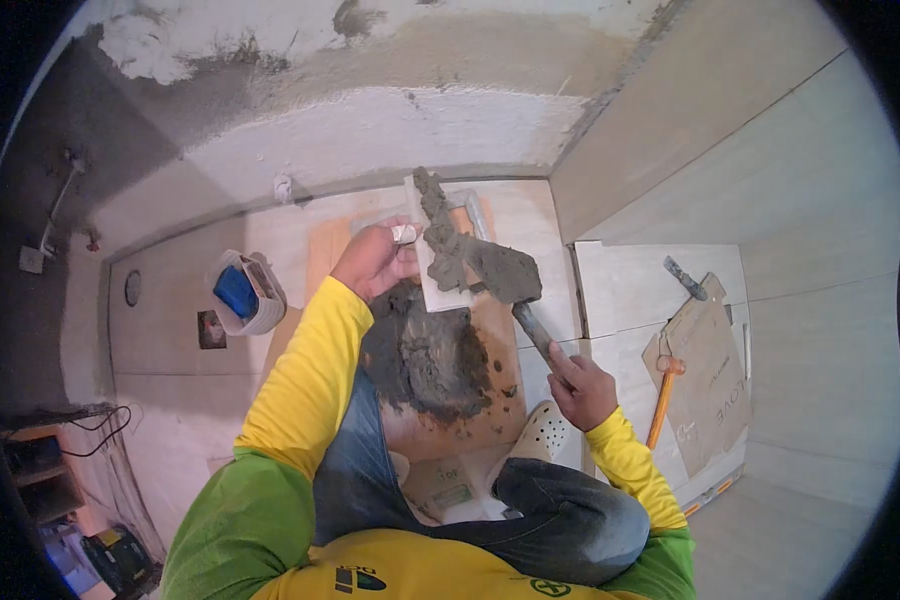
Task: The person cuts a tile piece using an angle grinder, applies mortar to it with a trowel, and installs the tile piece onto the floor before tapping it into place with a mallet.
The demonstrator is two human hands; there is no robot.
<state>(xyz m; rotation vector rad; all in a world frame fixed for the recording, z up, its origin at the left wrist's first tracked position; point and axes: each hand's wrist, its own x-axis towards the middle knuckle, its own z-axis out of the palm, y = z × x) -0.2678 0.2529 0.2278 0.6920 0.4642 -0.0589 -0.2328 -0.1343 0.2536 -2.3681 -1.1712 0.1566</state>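
My left hand (pixel 378 262) holds a narrow, pale strip of tile (pixel 448 299) upright by its left edge, and one finger has a white wrap. Lumpy grey mortar (pixel 436 215) covers much of the strip's face. In my right hand (pixel 582 388) is the handle of a trowel (pixel 536 328). Its blade, hidden under a thick load of mortar (pixel 511 274), touches or nearly touches the strip's right side. Beneath both hands a wet mortar heap (pixel 425 350) spreads over a reddish-brown board (pixel 410 430) on the floor, in front of my knees.
To the left stands a white plastic bucket (pixel 268 318) with a blue item inside, beside a dark square floor opening (pixel 211 330). On the right lie a cardboard sheet (pixel 715 375), an orange-handled mallet (pixel 661 405) and a scraper (pixel 685 278). A plastered wall (pixel 390 130) rises ahead.
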